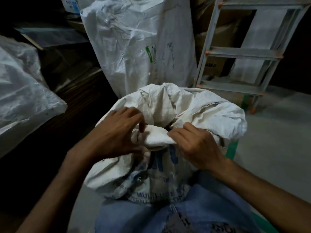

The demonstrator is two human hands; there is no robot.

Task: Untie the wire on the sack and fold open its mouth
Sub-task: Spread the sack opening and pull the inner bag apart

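Sack point(210, 113) stands on grey floor point(276, 132) before ladder point(249, 52).

Dim indoor scene, dark toward the left edge and corners. The white sack point(168, 115) at centre is brightest. Soft blur throughout; the ladder point(244, 52) bows from wide-angle distortion.

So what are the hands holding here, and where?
Both hands grip the sack at its mouth: left hand and right hand pinch the same near fold.

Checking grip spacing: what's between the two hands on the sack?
Head view: a folded white flap of the sack mouth spans between left hand and right hand.
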